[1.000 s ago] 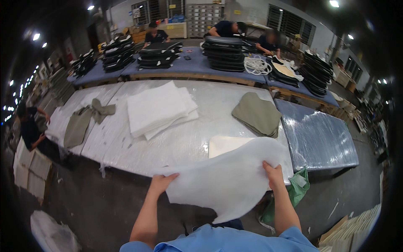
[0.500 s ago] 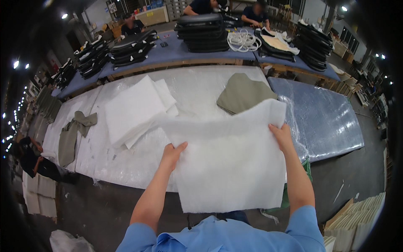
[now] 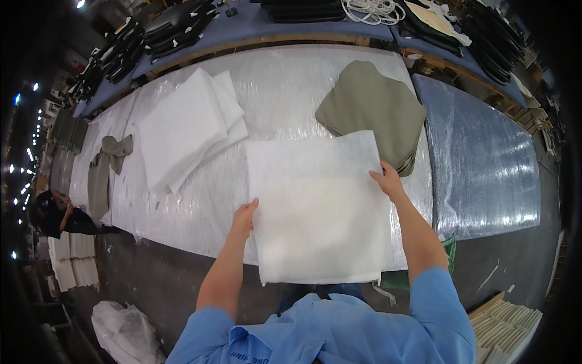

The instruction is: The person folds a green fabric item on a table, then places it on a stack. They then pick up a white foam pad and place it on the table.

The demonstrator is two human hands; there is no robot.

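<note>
A white sheet of fluffy wadding lies spread at the near edge of the plastic-covered table, right in front of me. My left hand grips its left edge, thumb on top and fingers partly hidden. At the upper right edge, my right hand pinches the sheet. A paler yellowish patch shows in the sheet's lower part; whether something lies beneath, I cannot tell. Beyond my right hand sits a stack of grey-green fabric pieces, its near corner partly covered by the sheet. A pile of folded white wadding rests farther left.
Crumpled grey-green fabric lies at the table's left end. A blue plastic-wrapped surface adjoins on the right. Black padded pieces and white rope are on the far bench. A person stands at left.
The wadding sheet has come down and flattened onto the table, its far edge now straighter. Both hands still hold it; my right hand has shifted inward. The view has tilted downward.
</note>
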